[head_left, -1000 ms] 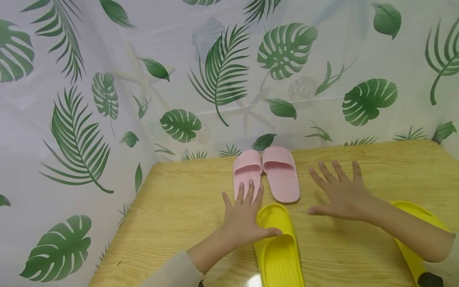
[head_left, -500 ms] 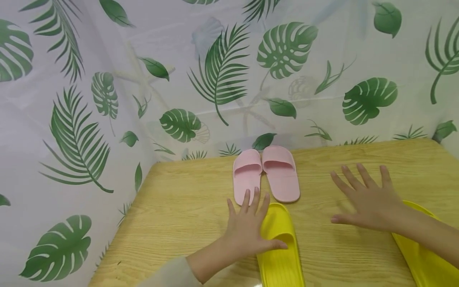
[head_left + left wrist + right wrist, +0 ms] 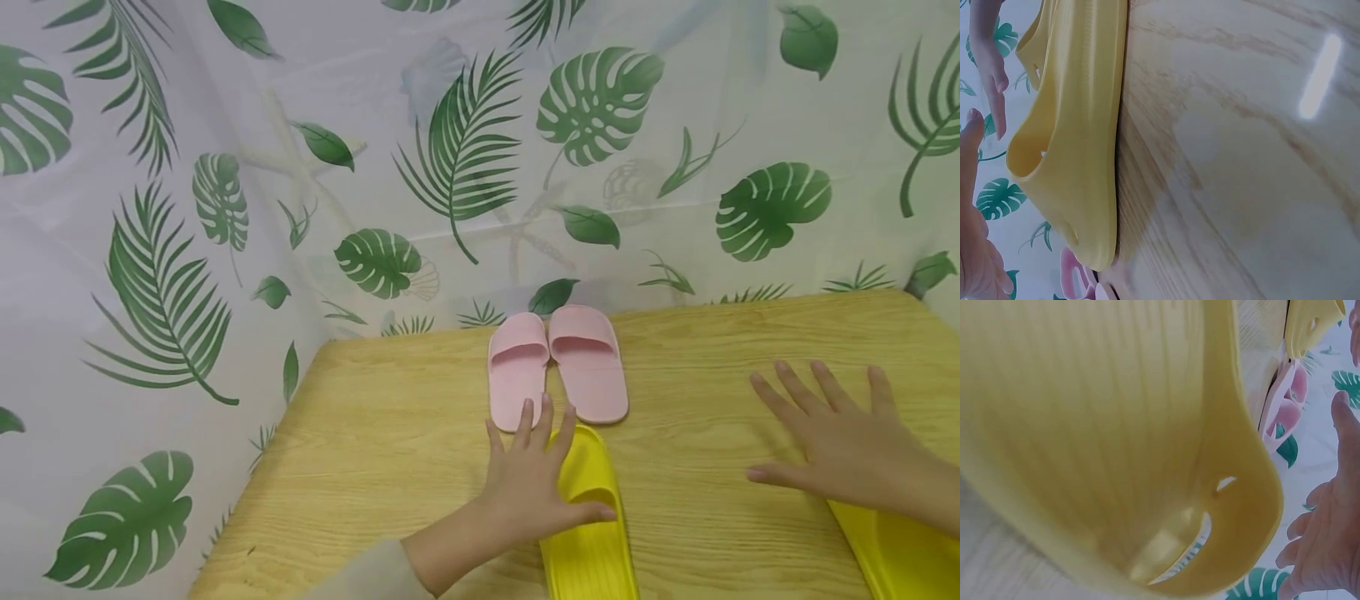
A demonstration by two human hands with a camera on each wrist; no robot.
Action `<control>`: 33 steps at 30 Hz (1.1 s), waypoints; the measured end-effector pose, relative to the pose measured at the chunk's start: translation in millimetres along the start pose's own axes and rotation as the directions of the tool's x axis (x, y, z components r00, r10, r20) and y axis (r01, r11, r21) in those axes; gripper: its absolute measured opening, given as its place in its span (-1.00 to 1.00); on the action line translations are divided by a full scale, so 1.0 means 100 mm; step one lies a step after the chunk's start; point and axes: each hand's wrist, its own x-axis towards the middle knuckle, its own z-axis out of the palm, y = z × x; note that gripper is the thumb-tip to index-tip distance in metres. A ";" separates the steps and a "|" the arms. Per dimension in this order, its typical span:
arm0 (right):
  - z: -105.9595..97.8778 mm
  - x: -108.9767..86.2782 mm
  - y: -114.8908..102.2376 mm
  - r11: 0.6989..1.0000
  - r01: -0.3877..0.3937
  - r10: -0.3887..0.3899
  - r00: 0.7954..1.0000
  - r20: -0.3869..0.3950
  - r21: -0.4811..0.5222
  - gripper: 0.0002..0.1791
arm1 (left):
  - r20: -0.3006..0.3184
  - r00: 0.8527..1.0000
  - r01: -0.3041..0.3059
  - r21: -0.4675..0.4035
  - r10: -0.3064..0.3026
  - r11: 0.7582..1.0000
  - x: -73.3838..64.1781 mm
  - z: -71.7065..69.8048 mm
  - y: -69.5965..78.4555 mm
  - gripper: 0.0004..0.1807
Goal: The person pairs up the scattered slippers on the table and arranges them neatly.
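In the head view, the pink slippers lie side by side at the back of the table, toes to the leafy wall; that pair looks already in order. The left yellow slipper lies in front of them, the right yellow slipper well apart to the right, so bringing the yellow two together seems to be left. The left hand is spread above the left yellow slipper, fingers reaching forward; the right hand, spread just as wide, is over the toe end of the right yellow slipper. Neither has hold of anything.

In the left wrist view, a gap shows between the left hand and the left yellow slipper, which sits sole down.

In the right wrist view, the right yellow slipper fills the foreground, with the right hand beside it, fingers extended and ungripping.
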 end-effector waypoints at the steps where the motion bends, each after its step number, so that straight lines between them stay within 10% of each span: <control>1: 0.01 -0.02 0.02 1.000 -0.006 0.006 1.000 0.001 0.003 0.21 | -0.002 1.000 -0.005 0.002 0.005 1.000 0.01 0.01 0.00 0.21; 23: 0.31 -0.31 0.37 0.976 -0.176 0.170 0.984 0.057 0.126 0.29 | 0.002 0.997 -0.079 0.075 0.079 0.994 0.09 0.25 0.18 0.21; 33: 0.51 -0.42 0.56 0.971 -0.127 0.129 0.992 0.004 0.201 0.25 | 0.013 0.997 -0.070 0.052 0.070 0.996 0.08 0.33 0.15 0.18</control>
